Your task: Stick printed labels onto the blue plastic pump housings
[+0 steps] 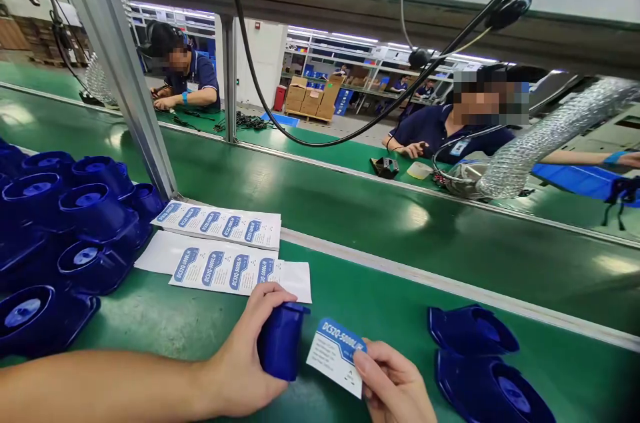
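My left hand [250,349] is wrapped round a dark blue plastic housing [283,341], holding it above the green work surface. Between the thumb and fingers of my right hand [395,376] is a blue and white printed label [336,355], pinched at its right edge. A small gap separates the label from the housing. Behind my left hand lie sheets of the same labels [220,268], partly overlapping. Two more blue plastic parts [500,383] rest to the right of my right hand.
Many blue plastic parts [85,203] are piled at the left. A slanted metal post [120,76] rises beside them. Beyond a pale rail [400,269] runs a green belt [320,176]. Two co-workers sit across it. A black cable [250,69] and a foil duct [545,136] hang ahead.
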`<state>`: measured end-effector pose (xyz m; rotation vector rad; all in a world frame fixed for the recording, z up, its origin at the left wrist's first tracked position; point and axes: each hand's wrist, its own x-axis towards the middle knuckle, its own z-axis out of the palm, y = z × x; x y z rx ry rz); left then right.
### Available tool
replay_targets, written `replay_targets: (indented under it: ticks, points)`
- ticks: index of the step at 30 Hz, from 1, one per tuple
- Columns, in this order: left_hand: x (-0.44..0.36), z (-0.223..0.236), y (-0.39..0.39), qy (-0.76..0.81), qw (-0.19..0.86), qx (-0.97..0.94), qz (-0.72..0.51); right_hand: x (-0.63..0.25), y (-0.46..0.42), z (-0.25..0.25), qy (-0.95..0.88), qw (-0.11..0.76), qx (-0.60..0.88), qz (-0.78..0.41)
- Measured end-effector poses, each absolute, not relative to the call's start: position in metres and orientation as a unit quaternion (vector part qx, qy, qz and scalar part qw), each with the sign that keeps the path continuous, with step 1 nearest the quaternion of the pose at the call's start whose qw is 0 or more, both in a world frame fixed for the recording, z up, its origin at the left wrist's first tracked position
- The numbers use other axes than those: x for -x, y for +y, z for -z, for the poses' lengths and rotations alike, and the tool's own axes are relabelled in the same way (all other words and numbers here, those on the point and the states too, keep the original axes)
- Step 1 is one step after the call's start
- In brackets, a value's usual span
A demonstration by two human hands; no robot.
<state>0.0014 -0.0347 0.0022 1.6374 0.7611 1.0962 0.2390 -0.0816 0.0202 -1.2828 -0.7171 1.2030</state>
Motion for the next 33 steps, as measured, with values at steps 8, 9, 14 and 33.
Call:
replay_targets:
  ticks: [8,9,14,33]
  points:
    - [-0.001,-0.005,-0.035,0.319,0.481,-0.686,-0.444,-0.214,-0.082,-0.011,-0.282,0.574,0.507,-0.578]
    - [-0.001,-0.006,-0.035,0.316,0.48,-0.689,-0.442,-0.213,-0.083,-0.011,-0.285,0.574,0.507,-0.577]
    - [0.0,-0.008,-0.035,0.312,0.473,-0.7,-0.434,-0.212,-0.086,-0.012,-0.284,0.577,0.505,-0.576]
    - [-0.001,-0.012,-0.032,0.322,0.483,-0.7,-0.416,-0.225,-0.086,0.002,-0.366,0.536,0.494,-0.579]
